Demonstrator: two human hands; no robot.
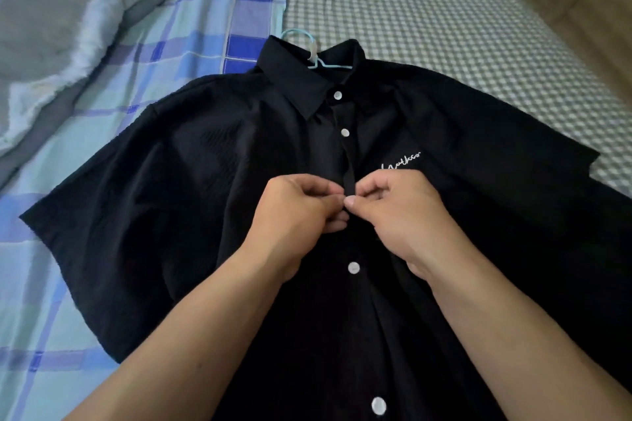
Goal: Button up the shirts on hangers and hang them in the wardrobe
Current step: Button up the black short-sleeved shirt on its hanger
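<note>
I am working on the black shirt (191, 202), which is lying spread face-up across the middle of the frame with a pale blue hanger (309, 48) poking out of its collar at upper centre. My left hand (301, 205) and right hand (400, 205) are meeting at the placket in the centre of the frame, fingers curled and pinching the fabric edges together around what I take to be the third button, though my fingertips are hiding it. Above my hands, the top button (338, 95) and the second button (345, 132) are looking fastened, as far as I can tell from the flat strip between them. Below my hands, a fourth button (354, 267) and a fifth button (378, 406) at the bottom edge are showing white; whether those are done up I cannot tell. So I am judging myself roughly midway through this shirt, with the hanging not yet begun; no wardrobe is showing. Around the shirt, a blue plaid sheet (102, 102) is filling the left side, a grey checked sheet (444, 10) the upper right, and a rumpled grey blanket (61, 10) the upper left.
</note>
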